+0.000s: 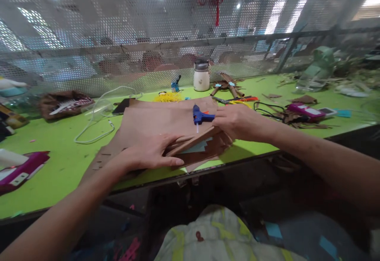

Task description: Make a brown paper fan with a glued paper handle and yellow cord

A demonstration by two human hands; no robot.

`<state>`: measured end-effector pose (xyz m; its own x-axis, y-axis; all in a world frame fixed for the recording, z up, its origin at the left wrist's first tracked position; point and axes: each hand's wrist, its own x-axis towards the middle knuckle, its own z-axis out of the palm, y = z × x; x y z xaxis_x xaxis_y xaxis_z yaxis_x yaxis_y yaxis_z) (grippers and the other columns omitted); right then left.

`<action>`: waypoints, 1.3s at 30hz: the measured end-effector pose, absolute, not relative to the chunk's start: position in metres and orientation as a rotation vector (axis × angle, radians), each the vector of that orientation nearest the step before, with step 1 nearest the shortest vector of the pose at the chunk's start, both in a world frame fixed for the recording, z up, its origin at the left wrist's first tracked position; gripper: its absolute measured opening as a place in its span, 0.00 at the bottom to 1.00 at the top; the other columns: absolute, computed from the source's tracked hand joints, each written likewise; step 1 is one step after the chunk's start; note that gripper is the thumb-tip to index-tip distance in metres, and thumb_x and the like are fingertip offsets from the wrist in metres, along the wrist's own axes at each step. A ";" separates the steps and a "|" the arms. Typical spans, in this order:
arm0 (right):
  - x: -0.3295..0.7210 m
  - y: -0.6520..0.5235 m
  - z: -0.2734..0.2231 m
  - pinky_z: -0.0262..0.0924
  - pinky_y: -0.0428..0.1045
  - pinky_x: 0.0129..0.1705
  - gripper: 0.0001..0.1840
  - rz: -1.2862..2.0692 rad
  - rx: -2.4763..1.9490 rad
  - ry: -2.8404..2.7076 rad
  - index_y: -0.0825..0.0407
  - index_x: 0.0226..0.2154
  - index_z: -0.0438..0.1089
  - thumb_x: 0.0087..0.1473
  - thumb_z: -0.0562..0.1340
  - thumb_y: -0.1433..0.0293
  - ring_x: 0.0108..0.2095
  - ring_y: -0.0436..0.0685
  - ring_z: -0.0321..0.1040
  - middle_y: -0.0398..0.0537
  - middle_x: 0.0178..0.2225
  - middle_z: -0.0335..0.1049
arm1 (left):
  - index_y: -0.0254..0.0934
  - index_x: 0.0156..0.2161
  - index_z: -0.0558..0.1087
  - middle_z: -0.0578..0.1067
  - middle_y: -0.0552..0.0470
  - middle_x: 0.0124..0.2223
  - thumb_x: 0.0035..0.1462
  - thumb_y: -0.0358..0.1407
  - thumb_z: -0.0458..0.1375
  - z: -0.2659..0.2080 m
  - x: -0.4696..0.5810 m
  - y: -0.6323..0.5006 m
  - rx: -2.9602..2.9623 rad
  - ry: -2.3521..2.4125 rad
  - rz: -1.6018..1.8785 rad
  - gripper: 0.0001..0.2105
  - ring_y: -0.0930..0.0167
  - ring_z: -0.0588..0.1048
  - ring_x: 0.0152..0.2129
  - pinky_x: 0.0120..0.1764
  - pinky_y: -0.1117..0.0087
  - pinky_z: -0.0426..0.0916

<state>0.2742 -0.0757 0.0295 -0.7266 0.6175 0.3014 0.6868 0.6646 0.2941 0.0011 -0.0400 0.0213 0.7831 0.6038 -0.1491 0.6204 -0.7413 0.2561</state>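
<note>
A stack of brown paper sheets [154, 118] lies near the table's front edge, its near right edges lifted and fanned. My left hand [150, 150] rests on the stack's near side, thumb stretched out and apart from the fingers. At the right, my right hand [234, 120] is closed on the raised edge of the sheets. A blue glue gun [198, 115] with an orange trigger lies on top, its handle reaching to my right fingertips; whether they touch it I cannot tell. Light blue paper pieces [197, 146] show between the sheets.
Behind the stack on the green table [68, 158] stand a white jar [201, 75] and yellow shredded strands [168, 97]. A white cable [92, 138] curls at left. Magenta devices lie on the left [23, 170] and right [305, 110]. A perforated metal screen [133, 55] rises behind.
</note>
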 end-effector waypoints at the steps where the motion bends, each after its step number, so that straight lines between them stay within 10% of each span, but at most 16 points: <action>1: 0.273 -0.072 0.033 0.53 0.48 0.33 0.12 -0.587 -1.096 -2.697 0.55 0.28 0.70 0.56 0.52 0.77 0.33 0.56 0.63 0.52 0.31 0.70 | 0.40 0.58 0.60 0.69 0.48 0.54 0.53 0.49 0.53 0.021 0.001 -0.040 2.679 0.926 -0.113 0.29 0.62 0.68 0.47 0.48 0.65 0.62; 10: 0.258 -0.107 0.007 0.54 0.58 0.43 0.13 -0.540 -1.090 -2.311 0.52 0.44 0.68 0.57 0.53 0.73 0.42 0.62 0.59 0.56 0.40 0.68 | 0.41 0.59 0.57 0.63 0.50 0.60 0.55 0.36 0.48 0.014 -0.002 -0.035 2.610 0.930 -0.154 0.25 0.63 0.63 0.53 0.54 0.63 0.57; 39: 0.202 -0.140 -0.063 0.53 0.64 0.47 0.18 -0.031 -1.141 -2.341 0.58 0.48 0.64 0.57 0.56 0.66 0.48 0.66 0.55 0.59 0.49 0.65 | 0.42 0.59 0.57 0.65 0.51 0.58 0.52 0.37 0.49 0.009 -0.008 -0.028 2.453 0.930 -0.168 0.27 0.65 0.66 0.49 0.51 0.66 0.60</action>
<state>0.2020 -0.1396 -0.0634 -0.5021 0.7262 0.4696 0.7382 0.6427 -0.2047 -0.0076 -0.0277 0.0093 0.7579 0.5867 -0.2853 0.6494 -0.6368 0.4157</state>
